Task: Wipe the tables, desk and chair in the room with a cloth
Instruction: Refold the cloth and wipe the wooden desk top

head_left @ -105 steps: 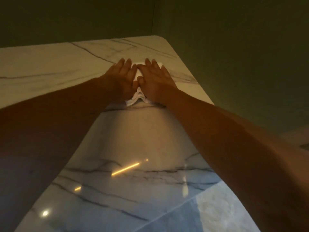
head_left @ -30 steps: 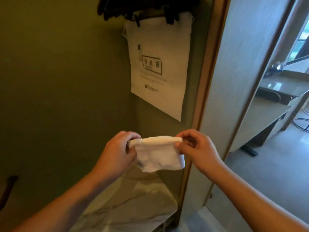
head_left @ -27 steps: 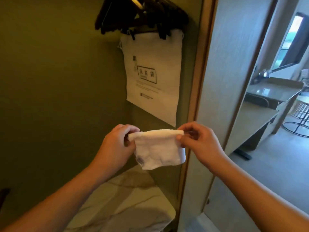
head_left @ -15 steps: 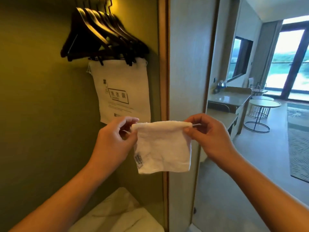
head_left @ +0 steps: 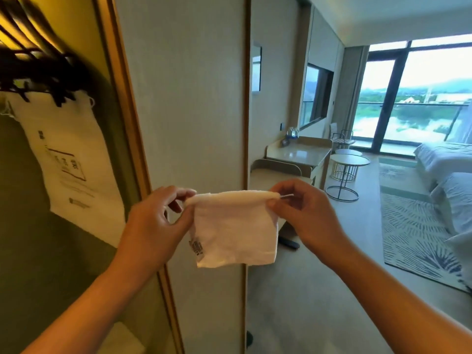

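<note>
Two pinches are holding the folded white cloth (head_left: 235, 233) up in mid-air, near the camera.
The left hand (head_left: 153, 226) and the right hand (head_left: 304, 213) are each pinching a top corner, and the cloth is hanging free before the wall panel (head_left: 191, 98). The desk (head_left: 298, 152) and round tables (head_left: 350, 159) are waiting far right. Such light pinches are probably risking a slipped corner and an unfolding, trailing cloth.
</note>
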Tool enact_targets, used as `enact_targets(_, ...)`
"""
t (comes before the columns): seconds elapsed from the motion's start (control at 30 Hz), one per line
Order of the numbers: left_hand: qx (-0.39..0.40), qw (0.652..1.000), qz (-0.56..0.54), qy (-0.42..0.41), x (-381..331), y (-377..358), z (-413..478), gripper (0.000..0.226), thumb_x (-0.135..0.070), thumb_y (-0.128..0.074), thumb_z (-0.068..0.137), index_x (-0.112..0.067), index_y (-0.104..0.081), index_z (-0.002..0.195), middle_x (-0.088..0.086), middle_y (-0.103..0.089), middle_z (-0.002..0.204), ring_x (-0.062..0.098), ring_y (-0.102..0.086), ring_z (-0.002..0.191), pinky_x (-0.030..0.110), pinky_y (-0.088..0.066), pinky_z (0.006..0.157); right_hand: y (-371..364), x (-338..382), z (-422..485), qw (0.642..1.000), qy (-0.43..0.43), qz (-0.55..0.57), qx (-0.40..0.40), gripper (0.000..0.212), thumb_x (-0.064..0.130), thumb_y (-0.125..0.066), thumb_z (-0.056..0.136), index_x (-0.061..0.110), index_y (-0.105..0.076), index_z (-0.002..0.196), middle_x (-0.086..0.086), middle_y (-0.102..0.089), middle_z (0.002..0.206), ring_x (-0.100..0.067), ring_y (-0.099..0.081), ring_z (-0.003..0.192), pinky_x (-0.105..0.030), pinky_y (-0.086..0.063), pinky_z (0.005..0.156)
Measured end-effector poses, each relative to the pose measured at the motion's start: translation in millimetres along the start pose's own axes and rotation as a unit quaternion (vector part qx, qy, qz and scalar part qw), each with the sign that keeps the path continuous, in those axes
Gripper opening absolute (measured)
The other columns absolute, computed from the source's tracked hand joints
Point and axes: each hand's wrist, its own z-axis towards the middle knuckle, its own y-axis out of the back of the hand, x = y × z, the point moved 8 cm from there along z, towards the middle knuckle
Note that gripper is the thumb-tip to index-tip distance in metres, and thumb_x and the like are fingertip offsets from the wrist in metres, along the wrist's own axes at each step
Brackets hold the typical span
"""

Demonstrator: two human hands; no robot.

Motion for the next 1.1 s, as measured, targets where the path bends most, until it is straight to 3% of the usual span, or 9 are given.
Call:
enact_targets(0.2, -0.008, 0.999, -0.028, 0.027, 5.0, -86.8, 45.1, 0.017, -0.032, -0.07, 0.09, -0.03, -0.071, 0.107, -0.021, -0.061, 0.084, -0.004, -0.056, 0.074, 0.015, -0.038, 0.06, 50.6, -57.9, 56.2, 1.0, -0.016, -0.018, -0.014, 0.02, 0.004, -0.076, 0.087, 0.022, -0.071, 0.092, 0.01, -0.074, 0.088, -0.006, -0.071, 0.082, -0.018, -0.055, 0.072)
enact_targets(0.33, 0.009, 0.999, -0.043, 0.016, 14.7, -148.9, 78.2, 0.017, -0.024, -0.072, 0.088, -0.029, -0.073, 0.104, -0.019, -0.064, 0.087, 0.005, -0.06, 0.079, 0.019, -0.042, 0.063, 78.7, -107.4, 93.7, 0.998, -0.032, -0.008, -0.046, 0.016, 0.0, -0.075, 0.087, 0.014, -0.071, 0.094, 0.011, -0.073, 0.085, -0.002, -0.069, 0.078, -0.017, -0.054, 0.069)
enact_targets(0.47, 0.018, 0.999, -0.027, -0.031, 19.5, -209.0, 113.7, 0.022, -0.016, -0.073, 0.087, -0.022, -0.072, 0.108, -0.016, -0.062, 0.09, 0.005, -0.06, 0.079, 0.01, -0.043, 0.066, 103.3, -154.8, 134.3, 0.996, -0.047, -0.022, -0.075, 0.02, -0.001, -0.074, 0.087, 0.018, -0.07, 0.091, 0.012, -0.073, 0.081, -0.001, -0.068, 0.076, -0.018, -0.053, 0.069)
enact_targets(0.63, 0.038, 0.997, -0.029, -0.064, 21.5, -280.9, 152.0, 0.027, -0.015, -0.072, 0.087, -0.018, -0.07, 0.114, -0.009, -0.064, 0.1, 0.005, -0.06, 0.074, 0.014, -0.048, 0.062, 138.7, -207.2, 183.3, 0.991, -0.074, -0.019, -0.107, 0.022, -0.003, -0.074, 0.085, 0.018, -0.072, 0.091, -0.001, -0.075, 0.086, -0.014, -0.071, 0.08, -0.043, -0.059, 0.074)
enact_targets(0.73, 0.058, 0.996, -0.031, -0.061, 28.1, -323.8, 172.5, 0.03, -0.016, -0.071, 0.089, -0.018, -0.068, 0.119, -0.007, -0.064, 0.105, 0.005, -0.061, 0.078, 0.019, -0.054, 0.06, 156.0, -239.1, 212.7, 0.99, -0.082, -0.005, -0.114, 0.023, -0.006, -0.072, 0.084, 0.016, -0.071, 0.09, -0.005, -0.074, 0.085, -0.015, -0.07, 0.078, -0.047, -0.058, 0.071)
enact_targets(1.0, 0.069, 0.998, -0.008, -0.001, 52.4, -444.8, 228.1, 0.03, -0.027, -0.065, 0.093, -0.026, -0.063, 0.122, -0.012, -0.062, 0.108, -0.001, -0.061, 0.088, 0.019, -0.057, 0.066, 202.4, -345.3, 302.0, 0.995, -0.07, 0.012, -0.076, 0.02, -0.01, -0.073, 0.082, 0.007, -0.072, 0.093, -0.011, -0.073, 0.089, -0.014, -0.069, 0.079, -0.026, -0.054, 0.07)
enact_targets(1.1, 0.069, 0.998, 0.008, 0.012, 55.5, -498.3, 254.5, 0.032, -0.034, -0.061, 0.093, -0.025, -0.063, 0.123, -0.013, -0.063, 0.108, 0.0, -0.062, 0.09, 0.018, -0.057, 0.067, 227.2, -391.7, 345.1, 0.997, -0.061, 0.013, -0.042, 0.02, -0.007, -0.074, 0.084, 0.01, -0.072, 0.094, -0.001, -0.073, 0.089, -0.014, -0.069, 0.083, -0.022, -0.056, 0.072)
